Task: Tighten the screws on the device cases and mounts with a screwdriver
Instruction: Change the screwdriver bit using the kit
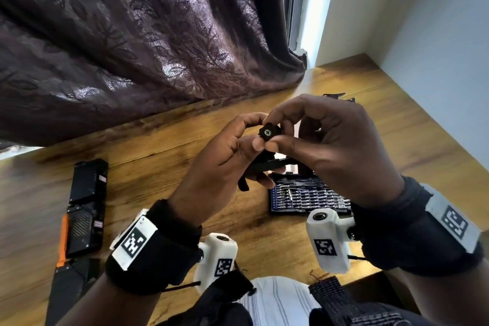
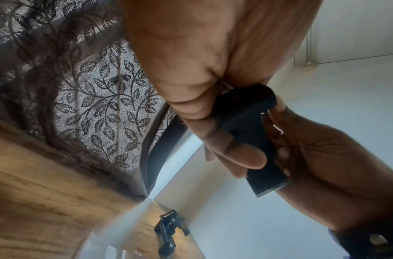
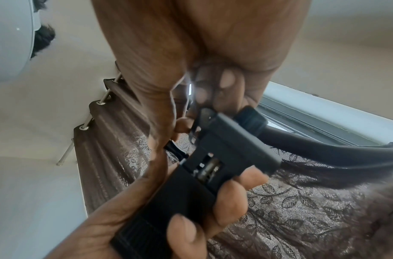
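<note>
A black plastic mount (image 1: 264, 164) (image 2: 249, 126) (image 3: 215, 164) is held up above the table between both hands. My left hand (image 1: 225, 156) grips its body, fingers curled round it (image 3: 213, 201). My right hand (image 1: 317, 145) pinches the black thumbscrew knob (image 1: 269, 132) at the mount's top between thumb and forefinger; the knob's cross-head screw faces the head camera. No screwdriver shows in either hand. Two black device cases (image 1: 87, 182) (image 1: 82, 230) lie at the left of the table.
An open blue bit set (image 1: 309, 197) lies on the wooden table (image 1: 158, 167) under my right hand. Another black mount (image 2: 169, 231) (image 1: 338, 96) lies near the far corner. A dark patterned curtain (image 1: 132, 47) hangs behind, a white wall at the right.
</note>
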A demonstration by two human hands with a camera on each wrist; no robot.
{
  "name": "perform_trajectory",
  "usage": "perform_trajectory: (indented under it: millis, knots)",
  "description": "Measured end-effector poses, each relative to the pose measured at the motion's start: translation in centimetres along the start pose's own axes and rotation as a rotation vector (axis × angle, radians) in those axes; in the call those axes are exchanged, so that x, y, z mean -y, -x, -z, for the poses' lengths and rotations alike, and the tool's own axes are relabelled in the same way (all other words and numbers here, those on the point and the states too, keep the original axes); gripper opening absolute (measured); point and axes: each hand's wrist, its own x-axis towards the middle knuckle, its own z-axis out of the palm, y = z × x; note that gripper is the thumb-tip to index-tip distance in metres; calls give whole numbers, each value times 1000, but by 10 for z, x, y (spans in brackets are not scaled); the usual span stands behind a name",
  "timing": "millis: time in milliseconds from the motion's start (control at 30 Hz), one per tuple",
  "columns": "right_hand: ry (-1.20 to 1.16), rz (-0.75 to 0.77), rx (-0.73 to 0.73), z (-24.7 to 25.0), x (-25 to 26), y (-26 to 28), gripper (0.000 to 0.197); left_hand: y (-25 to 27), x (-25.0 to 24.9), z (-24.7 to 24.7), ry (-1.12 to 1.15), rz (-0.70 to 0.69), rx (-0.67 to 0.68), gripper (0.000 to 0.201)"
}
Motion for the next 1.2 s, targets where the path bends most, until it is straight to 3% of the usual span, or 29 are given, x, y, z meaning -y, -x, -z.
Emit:
perform_trajectory:
  millis: [700,1200]
  knots:
    - [-77,-39,12,0,-11,8,24,-1,5,-2,-22,10,22,39]
    - [-50,-20,64,-5,-11,6,24,5,8,2,24,17,12,47]
